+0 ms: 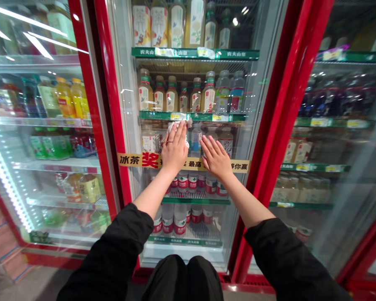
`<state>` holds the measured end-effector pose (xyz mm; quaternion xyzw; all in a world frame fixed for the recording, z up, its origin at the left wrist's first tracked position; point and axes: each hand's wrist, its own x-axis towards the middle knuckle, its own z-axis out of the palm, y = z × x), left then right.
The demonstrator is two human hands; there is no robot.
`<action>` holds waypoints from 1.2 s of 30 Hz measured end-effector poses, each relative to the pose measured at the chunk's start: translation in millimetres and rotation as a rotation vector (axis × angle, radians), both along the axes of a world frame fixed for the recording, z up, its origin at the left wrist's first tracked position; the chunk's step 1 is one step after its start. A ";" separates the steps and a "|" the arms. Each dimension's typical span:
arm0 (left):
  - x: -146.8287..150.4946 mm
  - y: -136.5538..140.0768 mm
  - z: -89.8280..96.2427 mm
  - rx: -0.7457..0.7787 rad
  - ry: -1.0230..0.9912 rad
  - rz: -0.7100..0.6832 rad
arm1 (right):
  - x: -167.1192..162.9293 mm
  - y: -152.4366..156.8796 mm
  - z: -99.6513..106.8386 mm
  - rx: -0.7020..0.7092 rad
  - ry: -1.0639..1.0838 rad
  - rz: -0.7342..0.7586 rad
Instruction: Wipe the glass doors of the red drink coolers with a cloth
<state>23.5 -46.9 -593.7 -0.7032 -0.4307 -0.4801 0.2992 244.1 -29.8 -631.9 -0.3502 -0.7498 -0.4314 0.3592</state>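
My left hand [176, 147], wearing a ring, lies with its fingers stretched against the glass door [253, 138] of a red-framed drinks fridge. Under its fingers it holds a crumpled white tissue [188, 123] to the glass; most of the tissue is hidden by the hand. To the right, my right hand [217, 157] rests flat, fingers together and extended, with nothing visible in it. Both hands partly cover a yellow printed strip [134, 160] that runs across the door.
Behind the glass, bottles [177, 94] stand on shelves with green edges [238, 54]. A second fridge door [50, 167] is on the left, a third [319, 167] on the right. Red door frames [269, 138] separate them. My knees [183, 276] are close to the fridge base.
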 end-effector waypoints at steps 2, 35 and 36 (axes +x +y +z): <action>-4.8 1.8 12.2 0.020 -0.013 0.005 | 2.6 -0.5 1.4 0.006 -0.025 -0.005; 0.2 -1.3 -0.2 0.046 -0.009 0.026 | 47.4 -4.5 -8.4 -0.009 -0.098 -0.014; 2.4 -3.2 -7.2 0.036 -0.013 0.028 | 48.2 -4.5 -10.4 -0.008 -0.081 -0.023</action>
